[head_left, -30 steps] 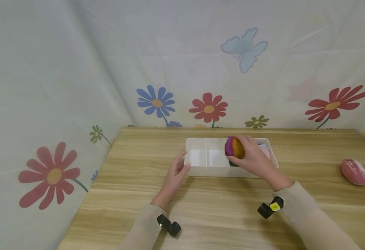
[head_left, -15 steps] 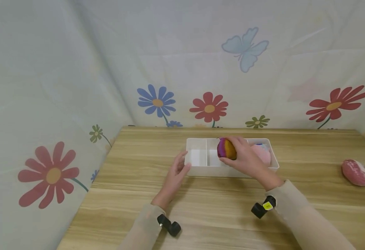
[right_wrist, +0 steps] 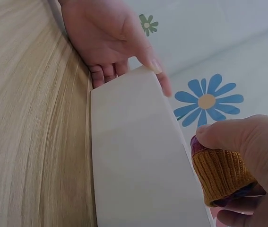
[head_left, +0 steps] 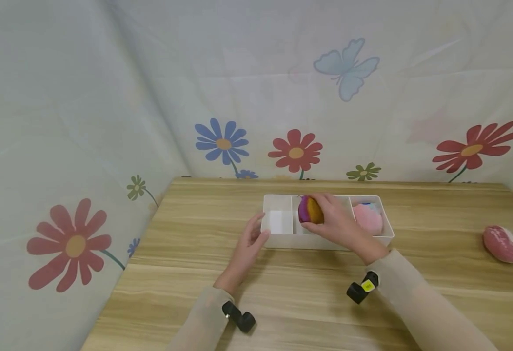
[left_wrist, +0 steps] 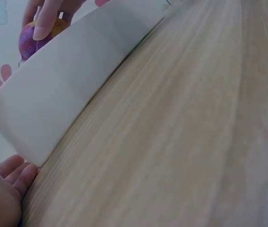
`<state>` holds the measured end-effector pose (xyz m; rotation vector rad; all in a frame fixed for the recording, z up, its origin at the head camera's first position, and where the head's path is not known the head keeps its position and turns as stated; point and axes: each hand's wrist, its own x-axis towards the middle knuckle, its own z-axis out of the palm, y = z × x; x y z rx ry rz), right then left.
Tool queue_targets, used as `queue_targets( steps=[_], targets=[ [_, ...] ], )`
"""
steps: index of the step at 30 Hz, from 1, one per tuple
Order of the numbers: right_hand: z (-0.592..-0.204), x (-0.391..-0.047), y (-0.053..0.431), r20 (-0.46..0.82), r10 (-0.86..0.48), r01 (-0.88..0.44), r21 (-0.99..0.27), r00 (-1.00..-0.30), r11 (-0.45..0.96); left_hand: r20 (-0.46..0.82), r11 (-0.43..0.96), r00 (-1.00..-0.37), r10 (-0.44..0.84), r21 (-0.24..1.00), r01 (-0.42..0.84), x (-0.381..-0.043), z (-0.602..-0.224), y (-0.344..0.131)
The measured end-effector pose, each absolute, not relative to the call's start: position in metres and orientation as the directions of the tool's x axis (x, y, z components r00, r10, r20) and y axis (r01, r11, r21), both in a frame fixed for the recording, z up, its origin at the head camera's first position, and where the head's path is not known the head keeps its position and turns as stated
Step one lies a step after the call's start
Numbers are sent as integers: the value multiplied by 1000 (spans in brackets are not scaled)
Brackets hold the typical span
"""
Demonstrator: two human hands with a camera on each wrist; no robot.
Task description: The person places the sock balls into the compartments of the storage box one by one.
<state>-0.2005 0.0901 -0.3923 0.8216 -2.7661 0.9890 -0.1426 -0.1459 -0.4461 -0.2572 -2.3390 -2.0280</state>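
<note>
My right hand [head_left: 337, 222] grips a rolled-up sock [head_left: 310, 210], purple at one end and ribbed mustard at the other. It holds the sock over the second compartment from the left of a long white box [head_left: 305, 242]. In the right wrist view, thumb and fingers wrap the mustard ribbing [right_wrist: 221, 174]. My left hand [head_left: 245, 251] touches the box's left end: in the right wrist view its thumb [right_wrist: 148, 54] lies at the top corner, and the other fingers rest low against the end. The right hand hides the box's third compartment in the head view.
A light pink fabric bundle [head_left: 368, 218] with a bit of blue and white behind it fills the box's right-hand compartment. A pink and white rolled bundle [head_left: 505, 243] lies on the wooden table [head_left: 151, 273] at the far right. A flower-printed curtain [head_left: 221, 73] stands behind.
My right hand has carried the rolled sock leftward from the third compartment to over the second, uncovering the pink bundle at the right. The left hand has stayed at the box's end.
</note>
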Motion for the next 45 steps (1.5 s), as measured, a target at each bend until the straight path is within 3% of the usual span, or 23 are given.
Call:
queue_targets(
  steps=[30, 45],
  targets=[
    [-408, -211, 77, 221, -478, -514, -543, -850, 664, 148, 151, -983, 108, 975, 163, -143, -445, -146],
    [-411, -215, 76, 174, -479, -497, -501, -860, 709, 148, 145, -987, 70, 977, 157, -158, -477, -150]
  ],
)
